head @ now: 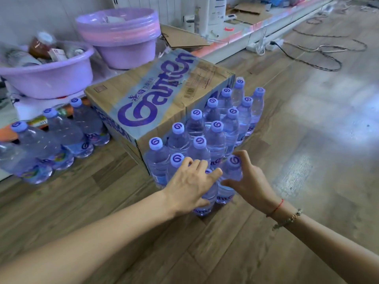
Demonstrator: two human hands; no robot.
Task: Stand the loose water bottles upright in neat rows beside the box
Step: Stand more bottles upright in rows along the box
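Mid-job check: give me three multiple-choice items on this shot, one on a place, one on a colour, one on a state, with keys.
1. Where do the neat rows of clear plastic water bottles stand?
A. On the wooden floor beside the brown cardboard box
B. On top of the box
C. Inside a basin

2. What colour are the bottle caps?
A. Red
B. Lilac with a dark swirl
C. Green

3. What is the right hand doing?
A. Hanging idle
B. Lying flat on the floor
C. Gripping the nearest right bottle just below its cap

Key:
1 A: the rows stand on the wooden floor against the cardboard box.
2 B: every bottle cap is lilac with a swirl.
3 C: the right hand curls round the nearest right bottle.
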